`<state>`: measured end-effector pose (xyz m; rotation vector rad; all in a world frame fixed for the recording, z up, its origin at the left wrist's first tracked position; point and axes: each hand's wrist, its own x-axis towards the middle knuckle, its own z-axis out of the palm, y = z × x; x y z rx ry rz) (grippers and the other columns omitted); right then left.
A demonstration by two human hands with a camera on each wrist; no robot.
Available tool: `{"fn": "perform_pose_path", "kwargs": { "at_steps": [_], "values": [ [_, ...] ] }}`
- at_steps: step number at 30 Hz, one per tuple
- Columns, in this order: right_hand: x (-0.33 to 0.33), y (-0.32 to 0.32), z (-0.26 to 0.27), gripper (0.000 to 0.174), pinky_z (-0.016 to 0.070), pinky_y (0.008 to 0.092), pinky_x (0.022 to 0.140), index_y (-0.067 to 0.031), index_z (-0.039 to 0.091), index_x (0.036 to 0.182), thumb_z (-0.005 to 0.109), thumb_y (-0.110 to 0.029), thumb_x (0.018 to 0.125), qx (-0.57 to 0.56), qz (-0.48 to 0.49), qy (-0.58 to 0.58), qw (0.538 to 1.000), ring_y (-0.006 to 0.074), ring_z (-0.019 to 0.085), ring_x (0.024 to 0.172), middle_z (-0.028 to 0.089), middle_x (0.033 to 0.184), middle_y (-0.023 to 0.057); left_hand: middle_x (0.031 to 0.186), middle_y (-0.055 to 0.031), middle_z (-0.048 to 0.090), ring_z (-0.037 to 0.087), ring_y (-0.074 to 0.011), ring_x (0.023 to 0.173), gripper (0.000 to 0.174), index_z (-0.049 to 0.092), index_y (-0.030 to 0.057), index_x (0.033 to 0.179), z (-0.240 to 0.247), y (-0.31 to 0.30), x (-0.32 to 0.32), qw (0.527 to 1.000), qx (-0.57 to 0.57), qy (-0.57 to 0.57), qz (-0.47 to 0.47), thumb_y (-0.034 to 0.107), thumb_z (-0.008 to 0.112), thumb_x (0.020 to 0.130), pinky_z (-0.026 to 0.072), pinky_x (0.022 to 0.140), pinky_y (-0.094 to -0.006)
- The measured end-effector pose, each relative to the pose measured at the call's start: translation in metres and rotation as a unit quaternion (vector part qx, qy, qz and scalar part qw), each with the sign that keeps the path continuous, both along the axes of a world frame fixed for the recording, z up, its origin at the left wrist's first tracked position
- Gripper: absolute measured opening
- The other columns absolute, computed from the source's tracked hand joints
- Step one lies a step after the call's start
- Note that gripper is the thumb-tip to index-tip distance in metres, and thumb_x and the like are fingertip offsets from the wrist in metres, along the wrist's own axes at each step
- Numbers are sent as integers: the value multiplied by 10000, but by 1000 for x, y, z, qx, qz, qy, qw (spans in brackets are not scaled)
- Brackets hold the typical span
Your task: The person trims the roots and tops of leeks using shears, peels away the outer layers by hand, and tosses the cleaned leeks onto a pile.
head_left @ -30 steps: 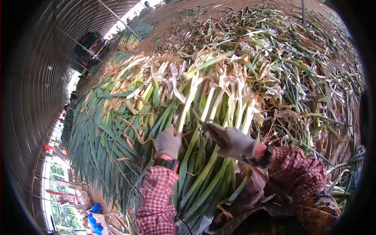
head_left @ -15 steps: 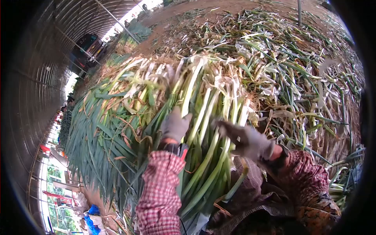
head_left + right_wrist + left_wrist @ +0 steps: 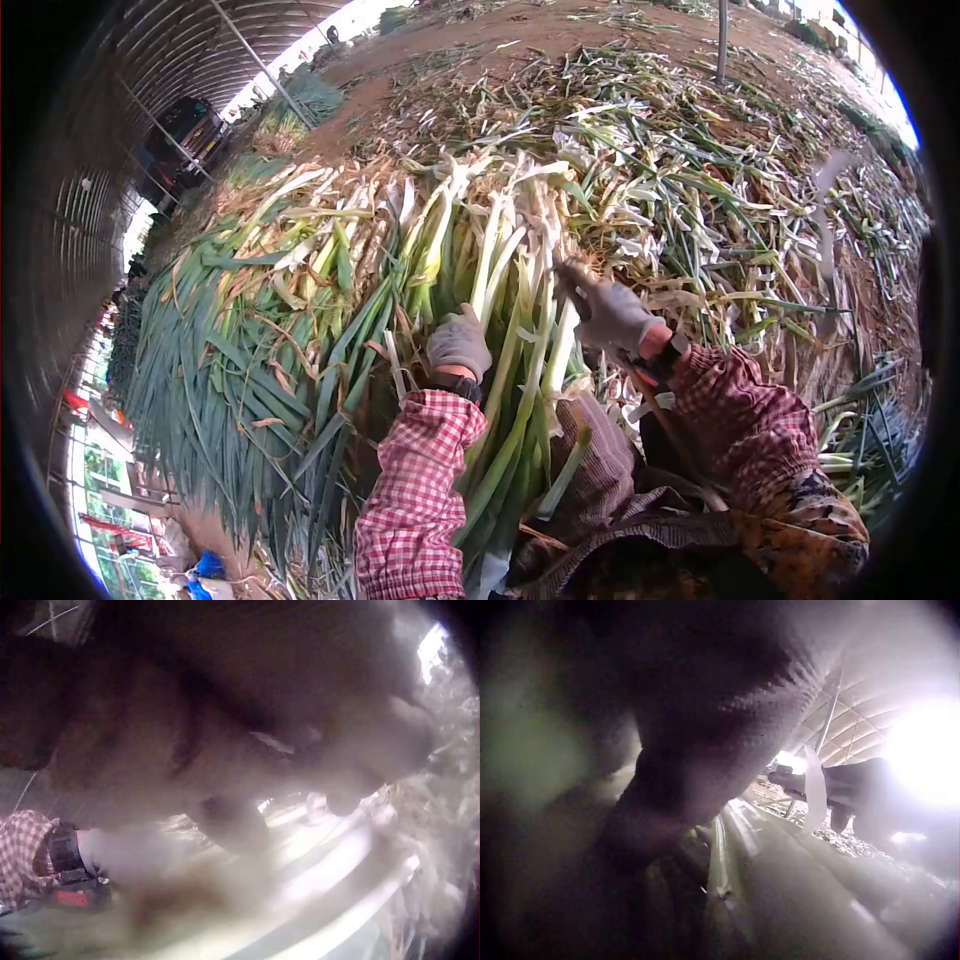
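Large green onions with white stalks (image 3: 495,255) and long green leaves (image 3: 505,470) lie side by side in front of the person. My gloved left hand (image 3: 460,345) curls over one stalk in the bunch. In the left wrist view, a dark gloved finger (image 3: 682,780) hangs close over pale stalks (image 3: 724,859). My gloved right hand (image 3: 615,318) is at the right side of the bunch, its dark-tipped fingers extended toward the root ends. The right wrist view is blurred; gloved fingers (image 3: 225,742) fill its top, with bright stalks (image 3: 330,870) below.
A thick heap of green onions (image 3: 230,370) spreads to the left. Peeled skins and trimmed leaves (image 3: 700,190) cover the ground at the right and back. A metal pole (image 3: 722,45) stands behind. A vehicle (image 3: 185,140) is parked under the arched roof at the far left.
The head view has turned, so the heap appears farther left. My left hand moves down and right across the stalks. My right hand has moved up toward the root ends.
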<state>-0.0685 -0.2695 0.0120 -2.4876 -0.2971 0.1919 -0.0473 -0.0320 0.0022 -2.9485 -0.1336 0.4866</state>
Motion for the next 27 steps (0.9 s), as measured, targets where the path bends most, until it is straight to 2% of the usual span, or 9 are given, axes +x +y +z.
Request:
{"fn": "perform_pose_path", "kwargs": {
  "at_steps": [6, 8, 11, 12, 13, 16, 19, 23, 27],
  "values": [
    [-100, -16, 17, 895, 548, 386, 705, -51, 248, 1519, 688, -46, 740, 176, 229, -40, 957, 236, 668, 771, 666, 973, 183, 1093, -221, 666, 675, -353, 1001, 453, 506, 28, 1249, 18, 35, -6, 989, -118, -84, -4, 170, 610, 831, 554, 844, -434],
    [-135, -18, 32, 942, 492, 388, 959, -40, 260, 1521, 742, -97, 714, 117, 184, 125, 968, 327, 606, 1161, 589, 1287, 200, 1065, -189, 670, 674, -343, 959, 393, 529, 53, 1167, 6, 41, -12, 981, -95, -160, -53, 221, 661, 836, 551, 800, -412],
    [-122, -18, 20, 923, 489, 382, 964, -28, 269, 1514, 745, -97, 726, 100, 120, 71, 985, 314, 602, 1172, 580, 1309, 203, 1000, -123, 687, 675, -296, 854, 367, 607, 87, 1094, -6, 22, -22, 960, -105, -231, -121, 349, 703, 856, 543, 718, -381],
    [-115, -22, 2, 928, 491, 376, 960, -29, 277, 1511, 752, -93, 716, 112, 114, 30, 987, 302, 604, 1170, 579, 1315, 195, 943, -117, 695, 683, -308, 835, 333, 650, 93, 1006, 16, 11, -30, 959, -265, -86, -58, 390, 694, 863, 544, 727, -406],
    [-107, -27, -15, 932, 492, 371, 956, -30, 286, 1508, 759, -89, 706, 122, 107, -12, 987, 290, 606, 1168, 578, 1321, 187, 917, -145, 694, 681, -322, 837, 349, 651, 71, 988, 8, -2, -30, 960, -244, -110, -78, 393, 693, 861, 537, 745, -412],
    [-55, -17, -7, 903, 510, 372, 855, -35, 315, 1487, 756, -104, 703, 142, 56, 49, 987, 286, 644, 1006, 628, 1165, 207, 930, -206, 685, 668, -391, 876, 456, 646, 33, 972, -18, -26, -23, 951, -218, -186, -116, 465, 697, 836, 525, 755, -462],
    [-38, -23, 0, 897, 513, 382, 768, -73, 325, 1482, 762, -202, 710, 95, -24, 76, 992, 316, 652, 828, 663, 957, 223, 1049, -194, 684, 685, -344, 959, 388, 642, 44, 1035, 9, -60, -17, 981, -177, -53, -53, 362, 734, 834, 554, 793, -418],
    [-92, -55, -39, 921, 518, 421, 777, -63, 304, 1492, 756, -210, 703, 140, 39, 0, 989, 363, 678, 892, 663, 972, 249, 1019, -190, 681, 677, -336, 921, 491, 647, -15, 1080, -14, -62, 6, 986, -159, -25, -34, 410, 670, 835, 545, 784, -408],
    [-86, -61, -44, 842, 516, 422, 764, -66, 330, 1466, 710, -195, 725, 164, 20, 30, 986, 364, 677, 869, 669, 916, 211, 820, -194, 710, 697, -330, 812, 380, 710, -8, 892, -35, -53, 28, 968, -236, -75, 42, 366, 688, 834, 545, 767, -408]
  ]
}}
